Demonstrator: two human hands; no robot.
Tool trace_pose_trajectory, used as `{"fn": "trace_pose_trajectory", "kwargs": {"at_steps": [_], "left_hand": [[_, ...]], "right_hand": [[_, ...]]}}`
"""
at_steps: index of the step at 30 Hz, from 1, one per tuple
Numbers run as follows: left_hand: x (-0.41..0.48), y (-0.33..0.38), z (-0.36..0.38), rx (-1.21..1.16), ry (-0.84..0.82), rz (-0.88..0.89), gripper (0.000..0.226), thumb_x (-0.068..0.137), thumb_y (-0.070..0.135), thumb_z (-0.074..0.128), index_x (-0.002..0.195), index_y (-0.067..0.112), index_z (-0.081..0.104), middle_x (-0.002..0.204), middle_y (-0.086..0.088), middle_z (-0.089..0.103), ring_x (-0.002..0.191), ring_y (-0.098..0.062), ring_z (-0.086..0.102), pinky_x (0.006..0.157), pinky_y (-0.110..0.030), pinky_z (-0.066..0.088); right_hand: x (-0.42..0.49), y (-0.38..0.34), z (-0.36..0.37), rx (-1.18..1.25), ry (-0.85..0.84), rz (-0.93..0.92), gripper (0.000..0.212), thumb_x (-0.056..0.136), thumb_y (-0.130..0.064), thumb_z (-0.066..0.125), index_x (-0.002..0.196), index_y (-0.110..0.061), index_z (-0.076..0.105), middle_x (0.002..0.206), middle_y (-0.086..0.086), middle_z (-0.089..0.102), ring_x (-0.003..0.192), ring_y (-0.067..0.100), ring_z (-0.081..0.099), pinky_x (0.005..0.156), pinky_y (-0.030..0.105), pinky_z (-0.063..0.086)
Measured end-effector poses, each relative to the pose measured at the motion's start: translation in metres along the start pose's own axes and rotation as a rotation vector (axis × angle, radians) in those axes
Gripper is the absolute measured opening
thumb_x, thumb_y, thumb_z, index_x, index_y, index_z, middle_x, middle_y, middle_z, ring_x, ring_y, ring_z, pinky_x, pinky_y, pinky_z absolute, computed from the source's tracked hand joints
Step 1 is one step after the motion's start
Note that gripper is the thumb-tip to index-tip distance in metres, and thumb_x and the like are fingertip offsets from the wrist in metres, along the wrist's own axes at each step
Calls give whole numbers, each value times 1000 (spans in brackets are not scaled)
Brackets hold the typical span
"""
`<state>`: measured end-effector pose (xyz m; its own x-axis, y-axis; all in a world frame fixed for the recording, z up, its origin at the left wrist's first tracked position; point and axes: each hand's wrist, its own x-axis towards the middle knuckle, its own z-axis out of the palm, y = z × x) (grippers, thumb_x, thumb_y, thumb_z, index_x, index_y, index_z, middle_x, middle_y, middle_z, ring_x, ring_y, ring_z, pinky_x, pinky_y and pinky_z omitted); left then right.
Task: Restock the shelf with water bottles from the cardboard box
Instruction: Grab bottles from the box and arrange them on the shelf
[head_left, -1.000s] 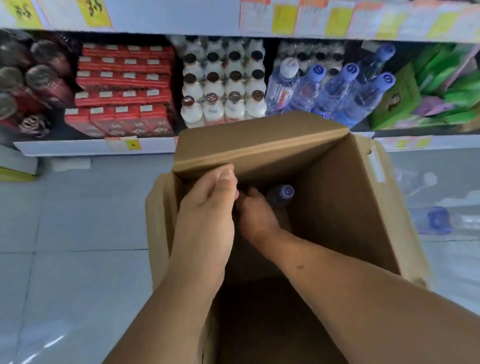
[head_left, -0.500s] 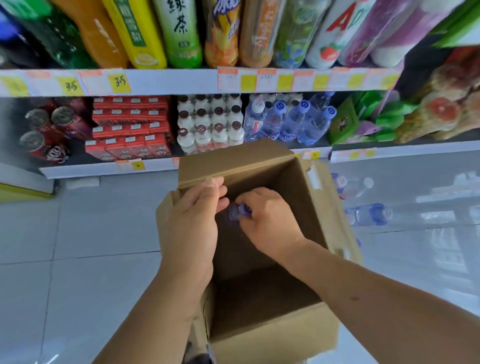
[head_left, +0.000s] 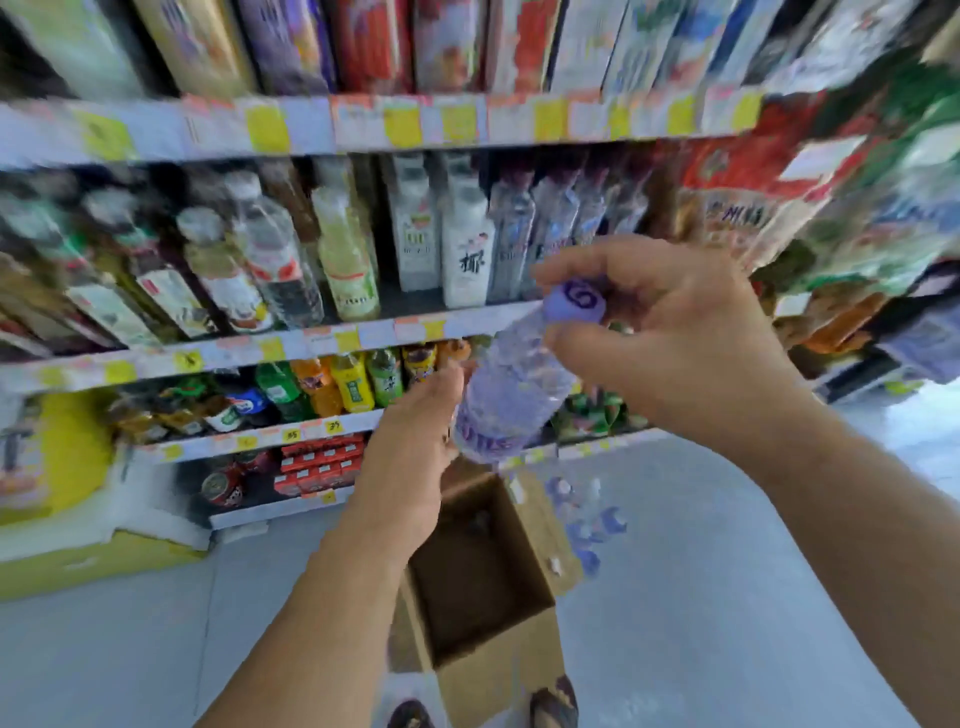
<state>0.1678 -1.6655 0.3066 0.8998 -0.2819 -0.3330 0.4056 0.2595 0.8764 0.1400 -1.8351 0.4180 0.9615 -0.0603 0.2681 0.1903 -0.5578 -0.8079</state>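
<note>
Bottle (head_left: 509, 395) in the air above the cardboard box (head_left: 498, 680), tilted, cap (head_left: 576, 301) uppermost; R hand (head_left: 675, 332) pinches it at the neck just under the cap; L hand (head_left: 410, 457) lies flat-fingered against the lower body, not wrapped round it.

Risks: grip is neck-only, so the bottle could swing or slip and drop into the box or onto the floor; water row (head_left: 550, 234) on the shelf (head_left: 415, 332) looks packed, so pushing 1 more in may topple neighbours; pic too blurred to judge the gap.

Pale floor (head_left: 130, 649), open cardboard box (head_left: 498, 670) on it, shelf (head_left: 363, 335) crowded with drink bottles (head_left: 348, 260)
</note>
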Motion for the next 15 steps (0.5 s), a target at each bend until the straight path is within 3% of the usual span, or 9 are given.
{"fn": "trace_pose_trajectory", "kwargs": {"at_steps": [2, 6, 10, 13, 15], "left_hand": [[-16, 50, 17, -26, -105, 35, 36, 90, 44, 55, 113, 20, 70, 118, -5, 73, 113, -25, 66, 99, -51, 50], [-42, 137, 44, -1, -435, 179, 50, 86, 45, 67, 128, 18, 65, 119, -12, 70, 102, -31, 68, 95, -61, 46], [-57, 206, 63, 122, -653, 326, 74, 72, 39, 84, 138, 20, 56, 135, -10, 62, 120, -31, 62, 97, -47, 53], [-66, 241, 77, 233, -639, 479, 65, 75, 38, 81, 135, 25, 59, 124, -1, 69, 100, -11, 69, 80, -20, 54], [-69, 255, 83, 236, -617, 561, 58, 77, 37, 81, 131, 27, 62, 121, -1, 71, 93, -8, 69, 72, -15, 51]], "right_hand": [[17, -55, -38, 30, 40, -65, 27, 74, -15, 72, 92, -35, 73, 83, -5, 75, 63, 5, 59, 61, 20, 50], [50, -141, -91, 108, 136, -167, 28, 78, 1, 70, 96, -19, 74, 80, -4, 73, 69, 6, 61, 69, 23, 53], [72, -204, -125, 175, 230, -224, 23, 82, 4, 69, 98, -11, 73, 82, 2, 72, 71, 8, 59, 68, 24, 52], [80, -233, -138, 223, 306, -241, 25, 87, -2, 70, 111, -8, 71, 76, -7, 68, 61, 3, 57, 61, 18, 49], [81, -242, -141, 227, 324, -230, 38, 90, -14, 70, 128, -12, 63, 80, -12, 70, 66, -1, 61, 65, 12, 50]]}}
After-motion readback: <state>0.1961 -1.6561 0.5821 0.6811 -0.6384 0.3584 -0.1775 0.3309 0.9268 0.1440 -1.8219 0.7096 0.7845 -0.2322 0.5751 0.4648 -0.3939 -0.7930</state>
